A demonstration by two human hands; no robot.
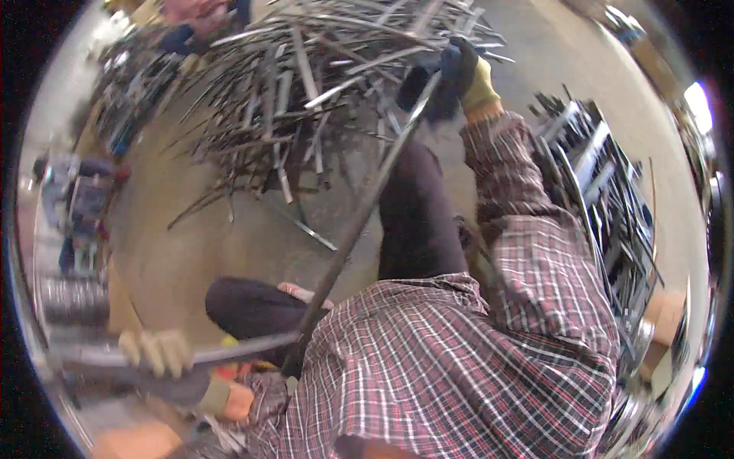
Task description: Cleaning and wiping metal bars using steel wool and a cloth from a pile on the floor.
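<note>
- Right hand (459, 80): wearing a dark blue glove with a yellow cuff, reaching out toward the upper middle of the view. Grip is closing round the upper end of a long metal bar (367, 206).
- Long metal bar: running diagonally from the right hand down and left, its lower end sitting against the left side of the plaid shirt (466, 344).
- Left hand (162, 366): sitting at lower left, gloved, blurring a bit. Fingers are curling over a grey strip (245, 350), so grip is grasping it.
- Grey strip: lying roughly level, extending past the left hand toward the left rim; its right end is meeting the lower end of the bar. Cannot tell whether the two are joining as one piece.
- Dark trouser legs (417, 210): bending at the knees, one of them showing just behind the bar.
- Big pile of metal strips (298, 99): lying tangled on the floor (191, 275) ahead of the person, ends pointing every way.
- Second pile of strips (600, 183): lying beside the right arm, strips mostly running lengthwise.
- Co-worker (202, 19): showing at the top left, just behind the big pile, partly cut off.
- Brown box (664, 317): standing near the lower end of the second pile.
</note>
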